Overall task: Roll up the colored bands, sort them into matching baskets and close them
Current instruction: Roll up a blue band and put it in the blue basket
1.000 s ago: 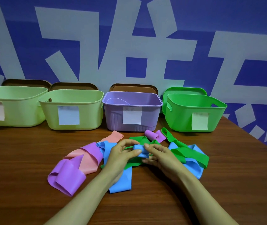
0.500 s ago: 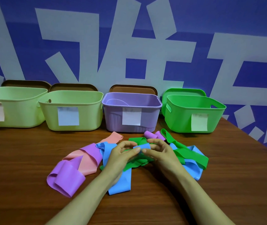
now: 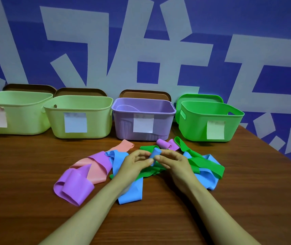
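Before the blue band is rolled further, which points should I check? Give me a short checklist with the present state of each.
1. Both hands on the roll: ok. Left hand and right hand pinch the blue roll from either side.
2. Roll tight and even: cannot tell, fingers hide most of it.
3. Tail free to feed: not ok. The blue band runs under a green band.
4. Baskets open: ok. All four are open, lids leaning behind them.
5. Matching basket known: cannot tell. None is blue; the second basket has a bluish label, but it is unreadable.
6. Table space for rolling: ok in front of the pile.
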